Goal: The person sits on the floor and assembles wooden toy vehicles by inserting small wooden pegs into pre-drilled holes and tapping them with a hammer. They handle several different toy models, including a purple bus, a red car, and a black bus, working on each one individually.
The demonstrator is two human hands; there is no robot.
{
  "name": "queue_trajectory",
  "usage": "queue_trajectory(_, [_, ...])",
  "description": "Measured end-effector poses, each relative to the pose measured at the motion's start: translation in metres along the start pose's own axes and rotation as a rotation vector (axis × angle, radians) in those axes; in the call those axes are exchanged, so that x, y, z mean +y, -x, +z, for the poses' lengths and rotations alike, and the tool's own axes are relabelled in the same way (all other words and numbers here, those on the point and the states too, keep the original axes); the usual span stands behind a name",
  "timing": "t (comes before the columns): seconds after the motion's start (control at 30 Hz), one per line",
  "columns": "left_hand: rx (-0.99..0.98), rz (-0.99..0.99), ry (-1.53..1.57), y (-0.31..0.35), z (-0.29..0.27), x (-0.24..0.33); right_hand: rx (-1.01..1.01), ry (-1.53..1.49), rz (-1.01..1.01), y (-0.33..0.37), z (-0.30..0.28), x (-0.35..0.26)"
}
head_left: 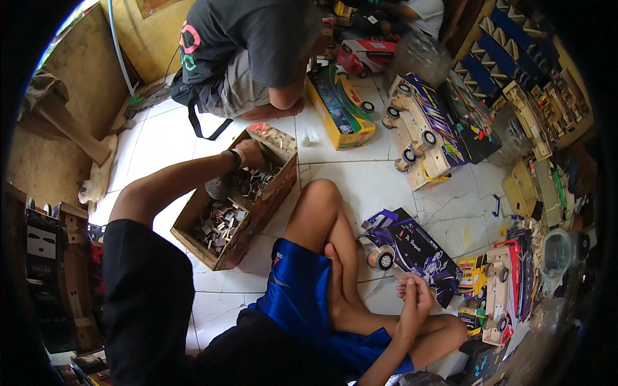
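Head view, only one: person sits cross-legged on the white tiled floor [360, 174], blue shorts, black shirt. Left hand [252, 156] reaches out to about 11 o'clock from the raised knee, buried in the wooden box [270, 199]; wristband on the wrist, fingers down among the small wood pieces [222, 222] filling the box, so can't tell if it is clenched on any or just resting there. Box sits tilted, running from 8 o'clock to 1 o'clock, just beside the left knee. Right hand [415, 299] lies at 5 o'clock by the crossed shin, fingers curled loosely, pinching something small; too small to identify. Dark blue-purple toy bus [412, 251] lies on its side at 12 o'clock from the right hand, near it, wooden wheel showing at its left end. Another person [251, 51] squats at 12 o'clock past the box, grey shirt, facing away. Yellow toy bus body [341, 106] lies at 1 o'clock from the box. Unpainted wood chassis with wheels [418, 138] sits at 2 o'clock, a printed side panel against it. More toy trucks and parts piled along the right rim, 3 to 4 o'clock.
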State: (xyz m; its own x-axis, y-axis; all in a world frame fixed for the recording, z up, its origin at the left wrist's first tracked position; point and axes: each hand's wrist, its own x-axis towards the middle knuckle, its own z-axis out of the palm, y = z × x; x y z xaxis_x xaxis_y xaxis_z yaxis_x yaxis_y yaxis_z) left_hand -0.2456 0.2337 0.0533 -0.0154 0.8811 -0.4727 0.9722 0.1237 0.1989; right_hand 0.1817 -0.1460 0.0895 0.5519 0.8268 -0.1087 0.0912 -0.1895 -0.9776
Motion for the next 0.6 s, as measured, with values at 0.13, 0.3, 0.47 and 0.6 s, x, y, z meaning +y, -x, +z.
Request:
queue_trajectory(0.13, [-0.097,0.493,-0.145,0.030,-0.039,-0.009,0.033,-0.014,0.039,0.010,-0.008,-0.001])
queue_trajectory(0.3, [-0.145,0.462,0.522,0.115,-0.066,-0.002,0.082,-0.067,0.093,0.014,-0.009,0.001])
queue_trajectory(0.47, [-0.350,0.547,0.982,0.173,-0.050,0.025,-0.008,-0.090,0.067,0.007,0.009,-0.009])
queue_trajectory(0.6, [-0.712,0.508,1.485,0.203,-0.005,0.054,-0.118,-0.183,0.029,0.005,0.042,-0.024])
